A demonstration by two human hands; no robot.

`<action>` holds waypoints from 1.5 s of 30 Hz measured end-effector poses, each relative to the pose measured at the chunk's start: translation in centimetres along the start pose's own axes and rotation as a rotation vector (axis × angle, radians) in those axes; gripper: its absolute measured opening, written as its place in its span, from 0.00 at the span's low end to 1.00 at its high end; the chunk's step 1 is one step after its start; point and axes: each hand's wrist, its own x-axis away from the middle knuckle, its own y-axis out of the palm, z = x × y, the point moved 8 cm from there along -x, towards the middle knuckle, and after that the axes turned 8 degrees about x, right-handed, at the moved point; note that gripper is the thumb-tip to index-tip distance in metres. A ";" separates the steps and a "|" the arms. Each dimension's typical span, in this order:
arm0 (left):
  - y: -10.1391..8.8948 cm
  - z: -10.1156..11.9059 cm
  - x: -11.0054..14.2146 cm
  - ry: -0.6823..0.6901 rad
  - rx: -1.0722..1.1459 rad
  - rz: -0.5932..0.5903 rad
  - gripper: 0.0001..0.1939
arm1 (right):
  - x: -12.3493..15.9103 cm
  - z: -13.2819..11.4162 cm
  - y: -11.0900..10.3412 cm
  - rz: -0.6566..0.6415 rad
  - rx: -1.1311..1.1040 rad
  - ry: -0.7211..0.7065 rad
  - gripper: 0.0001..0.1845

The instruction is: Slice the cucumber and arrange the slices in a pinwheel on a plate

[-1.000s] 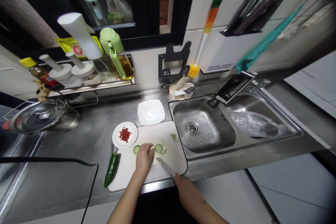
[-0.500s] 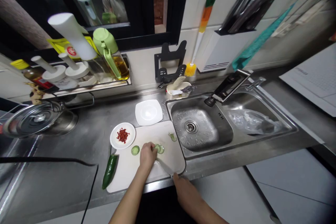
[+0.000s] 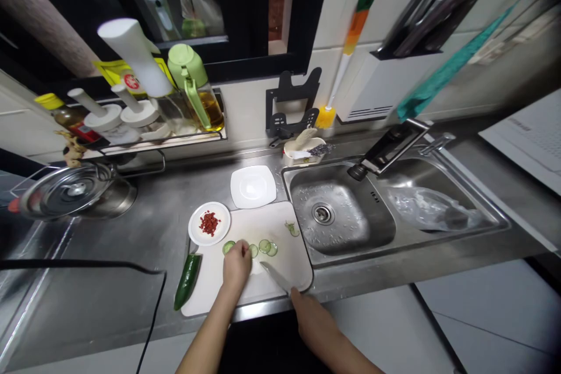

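My right hand (image 3: 309, 315) sits at the near edge of the bench (image 3: 131, 245), fingers clenched round the handle of the knife (image 3: 276, 277) — its blade angles up and left over the white cutting board (image 3: 263, 222), tip free of the food. My left hand (image 3: 236, 266) rests on the board just beyond, fingers curled down on the cucumber slices (image 3: 263, 246); whether it pinches one or only presses, I cannot tell. About 4 thin rounds lie in a loose row by my fingertips, with a small green scrap (image 3: 291, 229) apart near the board's right edge. The rest of the cucumber (image 3: 187, 280) (a dark, uncut length) lies at the board's left edge, half on the bench. So I judge the slicing barely begun — a few rounds done, most of the cucumber left. Further back, a round dish of red chilli bits (image 3: 209, 224) touches the board's corner, a square white plate (image 3: 253, 187) stands bare behind it, and the sink (image 3: 342, 216) lies to the right.
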 end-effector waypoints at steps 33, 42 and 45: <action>0.1 -0.8 2.2 0.172 0.069 0.093 0.16 | -2.2 -4.8 -4.2 0.067 0.069 -0.042 0.34; -0.1 -0.6 2.3 0.182 0.059 0.101 0.16 | -2.1 -5.0 -4.0 0.079 0.051 -0.024 0.31; 0.1 -0.7 2.2 0.175 0.057 0.087 0.16 | -2.3 -5.0 -3.8 0.083 0.038 -0.030 0.32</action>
